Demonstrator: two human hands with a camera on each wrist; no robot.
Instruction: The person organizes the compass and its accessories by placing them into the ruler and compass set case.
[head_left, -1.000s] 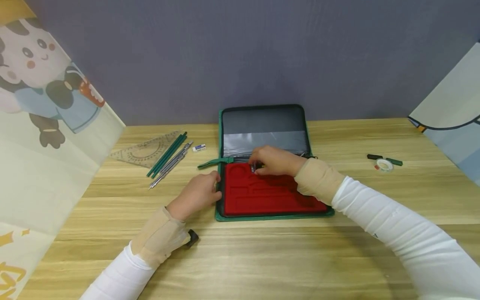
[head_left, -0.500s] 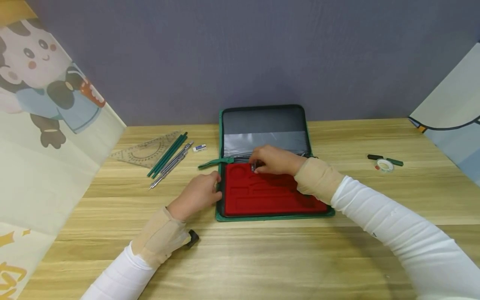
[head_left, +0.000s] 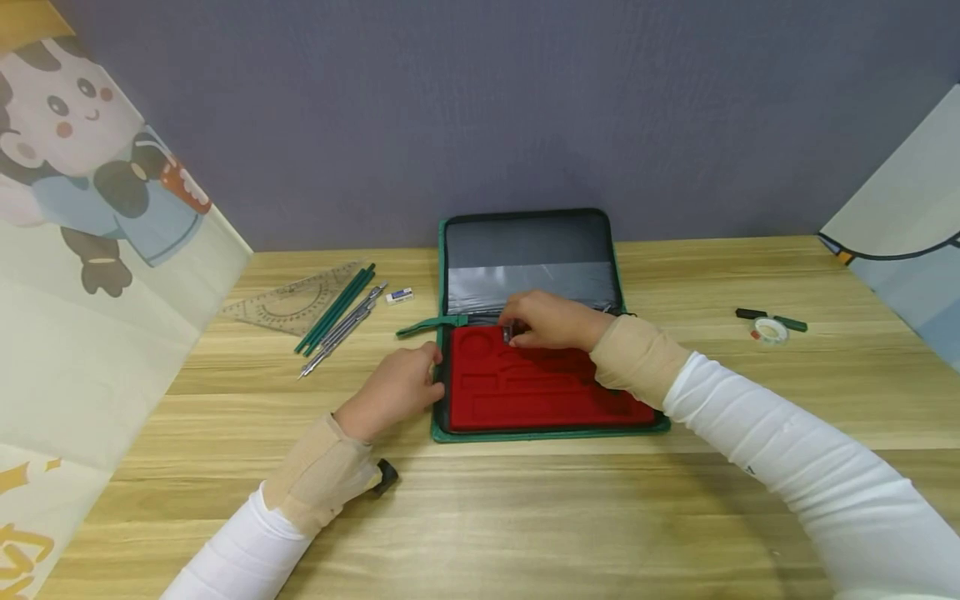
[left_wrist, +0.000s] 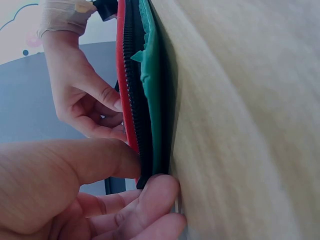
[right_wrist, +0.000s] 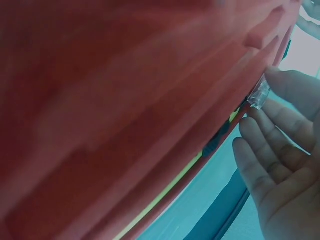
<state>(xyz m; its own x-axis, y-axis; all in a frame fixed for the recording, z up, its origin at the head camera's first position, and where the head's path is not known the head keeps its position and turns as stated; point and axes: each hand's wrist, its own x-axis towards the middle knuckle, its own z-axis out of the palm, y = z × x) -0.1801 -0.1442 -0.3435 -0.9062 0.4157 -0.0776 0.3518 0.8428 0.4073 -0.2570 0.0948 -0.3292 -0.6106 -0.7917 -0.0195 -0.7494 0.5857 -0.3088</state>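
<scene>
An unfolded green zip case (head_left: 551, 437) lies on the table, its black lid at the back and a red moulded tray (head_left: 555, 410) in front. My left hand (head_left: 397, 390) pinches the case's left edge; the left wrist view shows thumb above and fingers below the zipper (left_wrist: 134, 90). Over the tray's back left part, my right hand (head_left: 551, 321) holds a small clear plastic piece (right_wrist: 260, 92) between thumb and fingers, at the tray's back edge. A thin yellow and black item (right_wrist: 210, 145) lies along that edge in the right wrist view; its kind is unclear.
On the left lie a clear set square (head_left: 288, 300), green pencils (head_left: 337, 308), metal compasses (head_left: 341, 329) and a white eraser (head_left: 399, 296). At right are a tape roll (head_left: 770, 330), a black piece (head_left: 750, 314) and a green piece (head_left: 791, 323). A dark wall panel stands behind.
</scene>
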